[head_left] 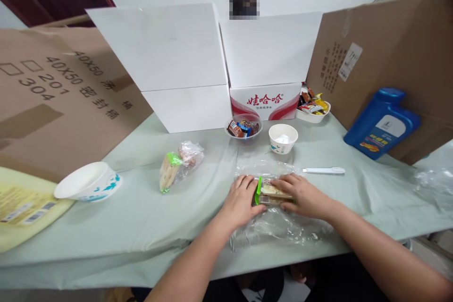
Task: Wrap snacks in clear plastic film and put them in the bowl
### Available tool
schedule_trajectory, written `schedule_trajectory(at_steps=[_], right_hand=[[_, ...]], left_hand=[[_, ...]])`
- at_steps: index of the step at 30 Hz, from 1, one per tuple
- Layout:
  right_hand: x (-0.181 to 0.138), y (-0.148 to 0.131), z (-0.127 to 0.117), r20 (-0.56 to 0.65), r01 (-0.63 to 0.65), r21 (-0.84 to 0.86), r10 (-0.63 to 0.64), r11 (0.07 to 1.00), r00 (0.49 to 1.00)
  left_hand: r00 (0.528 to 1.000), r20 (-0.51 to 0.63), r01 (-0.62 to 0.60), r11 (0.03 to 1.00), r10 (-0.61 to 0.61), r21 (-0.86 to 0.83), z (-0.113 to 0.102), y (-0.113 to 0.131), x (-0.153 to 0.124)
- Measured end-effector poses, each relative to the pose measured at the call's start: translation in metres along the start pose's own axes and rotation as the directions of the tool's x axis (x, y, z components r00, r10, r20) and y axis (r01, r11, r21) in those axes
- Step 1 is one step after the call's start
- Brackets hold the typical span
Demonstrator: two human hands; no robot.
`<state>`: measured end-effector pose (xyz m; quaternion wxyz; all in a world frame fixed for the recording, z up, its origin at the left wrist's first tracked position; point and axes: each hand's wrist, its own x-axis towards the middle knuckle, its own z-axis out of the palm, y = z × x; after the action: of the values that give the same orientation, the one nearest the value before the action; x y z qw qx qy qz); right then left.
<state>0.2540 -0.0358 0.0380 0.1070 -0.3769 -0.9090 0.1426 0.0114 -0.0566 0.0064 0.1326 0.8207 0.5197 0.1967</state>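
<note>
My left hand and my right hand meet over a small packet with a green end that lies on a sheet of clear plastic film on the table. The left hand's fingers curl against the packet's green end. From the right, my right hand's fingers close over the packet's top. A similar green-ended packet of pale sticks lies to the left, next to a crumpled clear bag.
A pale green cloth covers the table. On it stand a white bowl, a paper cup, two bowls of wrapped sweets, a white pen-like stick and a blue bottle. White and brown cartons wall the back.
</note>
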Motion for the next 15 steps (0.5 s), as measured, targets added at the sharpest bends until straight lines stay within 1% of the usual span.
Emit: schedule_trajectory(at_steps=[2, 4, 6, 8, 10, 12, 15], right_hand=[[0.005, -0.006, -0.003, 0.040, 0.012, -0.032, -0.011, 0.999, 0.999], [0.008, -0.010, -0.012, 0.123, 0.008, -0.053, -0.002, 0.999, 0.992], [0.009, -0.010, -0.022, 0.194, -0.030, -0.101, 0.049, 0.994, 0.980], [0.010, -0.010, -0.026, 0.205, -0.041, -0.145, 0.071, 0.989, 0.976], [0.011, -0.012, -0.020, 0.185, -0.006, -0.139, 0.032, 0.990, 0.982], [0.014, -0.015, -0.009, 0.176, 0.020, -0.100, -0.002, 0.995, 0.984], [0.018, -0.019, -0.001, 0.215, -0.012, -0.037, 0.020, 0.999, 0.976]], left_hand=[[1.000, -0.019, 0.008, 1.000, -0.007, 0.009, 0.001, 0.001, -0.001], [0.999, -0.006, 0.046, 0.999, -0.046, 0.017, 0.001, 0.003, -0.001], [0.995, 0.054, 0.085, 0.996, -0.087, 0.029, -0.002, 0.005, -0.002], [0.986, 0.116, 0.112, 0.993, -0.116, 0.048, -0.005, 0.007, -0.003], [0.981, 0.146, 0.122, 0.990, -0.131, 0.068, -0.008, 0.008, -0.004], [0.976, 0.165, 0.127, 0.988, -0.140, 0.087, -0.009, 0.009, -0.004], [0.967, 0.197, 0.145, 0.984, -0.164, 0.105, -0.009, 0.010, -0.003]])
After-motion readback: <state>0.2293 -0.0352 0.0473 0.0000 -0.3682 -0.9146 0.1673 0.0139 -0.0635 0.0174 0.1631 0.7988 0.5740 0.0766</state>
